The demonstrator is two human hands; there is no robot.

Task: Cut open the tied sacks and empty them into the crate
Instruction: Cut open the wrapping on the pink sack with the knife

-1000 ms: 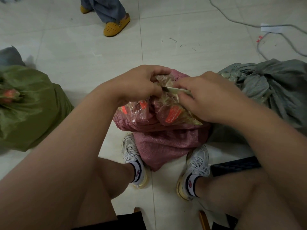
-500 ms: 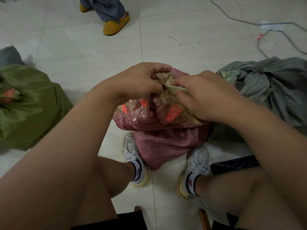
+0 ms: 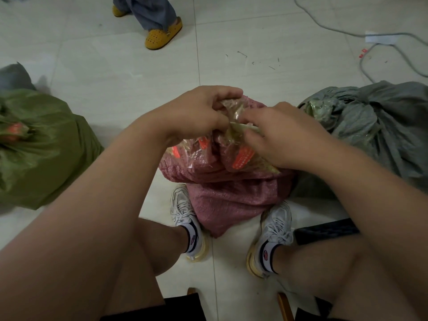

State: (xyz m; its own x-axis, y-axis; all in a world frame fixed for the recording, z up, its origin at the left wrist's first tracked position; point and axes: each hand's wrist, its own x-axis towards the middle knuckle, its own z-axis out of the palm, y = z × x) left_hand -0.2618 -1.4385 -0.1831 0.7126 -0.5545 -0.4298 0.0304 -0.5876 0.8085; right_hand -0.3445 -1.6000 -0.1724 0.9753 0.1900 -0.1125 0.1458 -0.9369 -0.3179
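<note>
A pink woven sack stands on the pale tiled floor between the feet of a seated person, seen from above. Its gathered neck is wrapped in clear, crinkled packing tape with orange printing and points up towards the camera.

The left hand grips the taped neck from the left, fingers curled over its top. The right hand comes in from the right, its fingers pinched closed on a slim, pale blade. The blade lies roughly level, its long axis running left to right, its tip at the neck just below the left hand's fingers. Both hands are at the neck, almost touching each other. The cut looks to be under way; whether the tape has parted cannot be told. The blade's tip is close to the left thumb, so a slip could nick it.

A green sack, its top taped closed, lies well apart to the left. A grey sack sits just beside the pink one on the right. A dark ribbed edge near the right foot may be the crate. Farther off, another person's feet in yellow clogs and a grey cable are on the floor.
</note>
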